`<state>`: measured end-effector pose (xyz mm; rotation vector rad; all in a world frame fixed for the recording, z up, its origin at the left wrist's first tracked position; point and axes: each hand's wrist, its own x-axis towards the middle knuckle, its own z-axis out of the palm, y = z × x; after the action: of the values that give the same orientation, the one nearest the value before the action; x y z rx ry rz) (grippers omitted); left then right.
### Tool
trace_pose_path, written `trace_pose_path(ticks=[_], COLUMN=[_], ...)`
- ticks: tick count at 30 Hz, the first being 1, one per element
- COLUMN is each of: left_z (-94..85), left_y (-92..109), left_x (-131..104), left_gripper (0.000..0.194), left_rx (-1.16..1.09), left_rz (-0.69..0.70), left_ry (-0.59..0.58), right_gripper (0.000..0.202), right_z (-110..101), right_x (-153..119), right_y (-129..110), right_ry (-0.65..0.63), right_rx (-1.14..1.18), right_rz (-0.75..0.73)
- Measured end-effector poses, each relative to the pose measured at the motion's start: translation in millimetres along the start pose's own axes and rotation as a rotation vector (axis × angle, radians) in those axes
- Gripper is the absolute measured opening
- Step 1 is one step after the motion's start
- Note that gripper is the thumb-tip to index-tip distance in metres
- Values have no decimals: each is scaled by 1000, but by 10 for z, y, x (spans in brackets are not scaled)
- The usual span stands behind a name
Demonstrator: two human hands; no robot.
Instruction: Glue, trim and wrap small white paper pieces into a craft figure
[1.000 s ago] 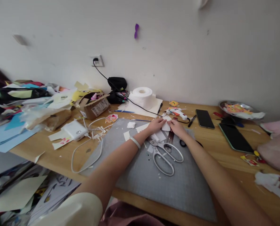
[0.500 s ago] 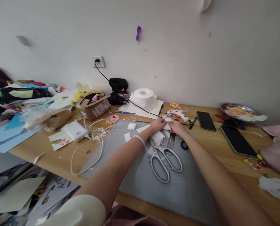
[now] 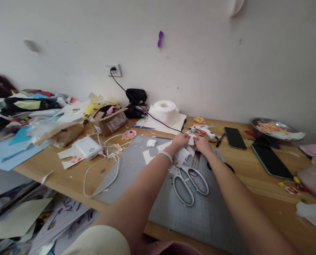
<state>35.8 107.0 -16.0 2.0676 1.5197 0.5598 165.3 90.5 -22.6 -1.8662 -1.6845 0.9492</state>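
White, soft-looking small piece (image 3: 191,139) is pinched between the nearly closed fingers of the left hand (image 3: 181,141) and the right hand (image 3: 201,144), over the flat grey mat (image 3: 136,177), just past the big scissors with silver metal loop handles (image 3: 186,191).

On the tabletop (image 3: 131,166), the scissors (image 3: 191,186) lie on the cutting mat (image 3: 195,223). Behind the mat stands the paper roll (image 3: 164,112); the cardboard box (image 3: 110,122) is left of it, the power bank (image 3: 88,147) before the box, two phones (image 3: 234,138) off right, the bowl (image 3: 273,128) behind them.
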Motion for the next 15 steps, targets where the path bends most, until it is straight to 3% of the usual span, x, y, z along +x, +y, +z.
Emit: trace_pose_path(ticks=[9,15], left_z=[35,66], left_y=[-25,-70], left_x=[13,28], left_gripper=[28,29], left_rx=[-197,-387], left_rz=[-56,-92], left_ry=[123,95], right_gripper=[26,26], right_z=[18,38], right_x=[-76,-46], right_y=[-2,33], right_ry=[75,104], right_rx=[108,202], right_rz=[25,28])
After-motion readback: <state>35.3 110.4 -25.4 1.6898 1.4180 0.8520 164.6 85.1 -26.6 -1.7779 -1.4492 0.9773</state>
